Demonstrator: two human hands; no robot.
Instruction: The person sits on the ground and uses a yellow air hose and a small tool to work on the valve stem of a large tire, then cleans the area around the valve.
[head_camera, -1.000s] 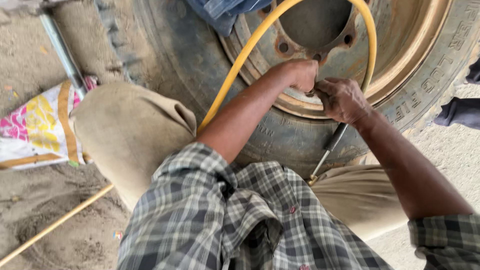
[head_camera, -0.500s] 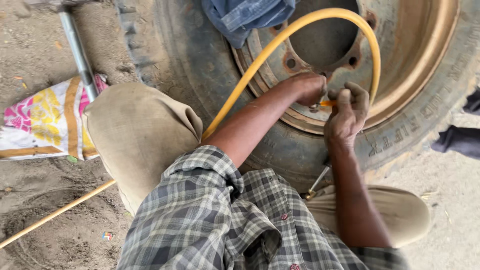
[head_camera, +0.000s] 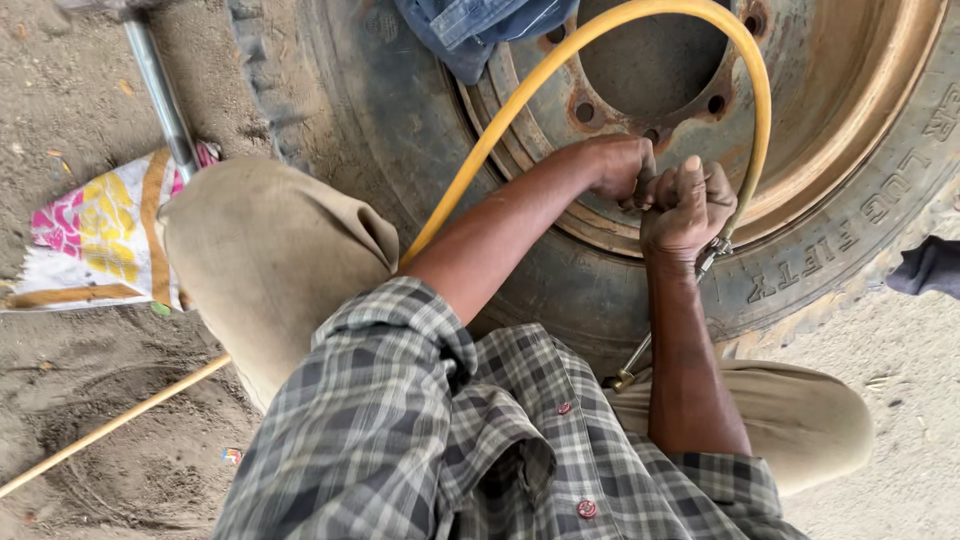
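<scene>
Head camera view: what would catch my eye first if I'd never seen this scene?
A big truck tyre with a rusty yellowish rim lies on sandy ground, filling the top of the view. A bright yellow hose loops over the rim to the left hand and right hand, clenched together at the rim's edge. A colourful sack lies at the left.

I see one package: a flat woven sack (head_camera: 95, 235) lying on the sandy ground at the left, just beside my bent knee and partly tucked under it. It is white, printed with pink and yellow patches, and crossed by tan-orange bands. A metal bar lies across its upper right corner. The only lettering in view is raised text moulded into the black sidewall of the tyre (head_camera: 850, 225) at the right. I see no signs or screens.
</scene>
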